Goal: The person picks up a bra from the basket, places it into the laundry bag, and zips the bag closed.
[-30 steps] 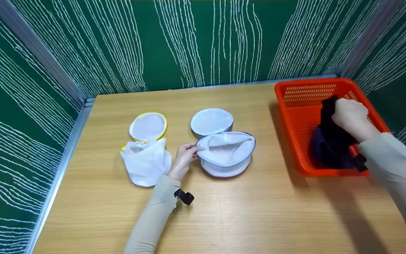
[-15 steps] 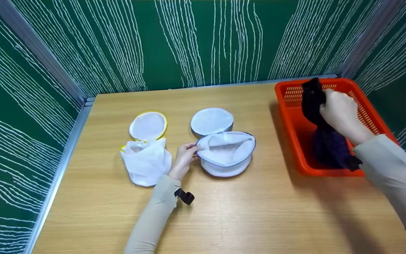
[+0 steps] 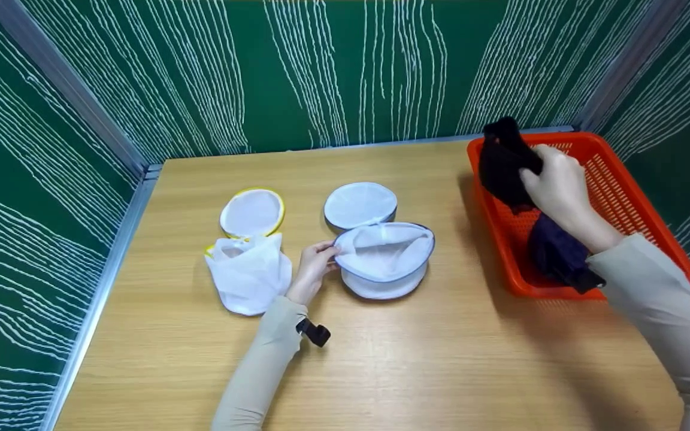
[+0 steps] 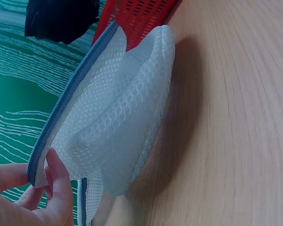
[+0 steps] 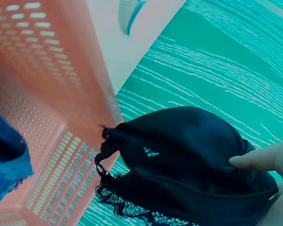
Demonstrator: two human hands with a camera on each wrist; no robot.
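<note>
My left hand [image 3: 314,269] pinches the dark-zippered rim of a white mesh laundry bag [image 3: 381,287], whose lid is folded back so its mouth gapes. In the left wrist view the thumb and fingers hold the zipper edge of this mesh bag [image 4: 122,117]. Above the orange basket [image 3: 501,257], my right hand [image 3: 560,185] grips a black bra [image 3: 504,170]. The right wrist view shows the bra's smooth cup and lacy trim [image 5: 151,217], with the thumb [image 5: 257,157] pressing on it. A dark purple bra [image 3: 554,248] lies inside the basket, partly hidden by the right forearm.
On the left of the wooden table [image 3: 381,371] sits a second white mesh bag [image 3: 249,281] with yellow edging, its round lid [image 3: 252,214] laid back. The grey-edged lid [image 3: 360,205] lies behind the held bag. Green walls [image 3: 345,72] stand behind and at both sides.
My right hand has lifted the black bra up and to the left, from inside the basket to above its left wall. The left hand stays at the mesh bag's rim.
</note>
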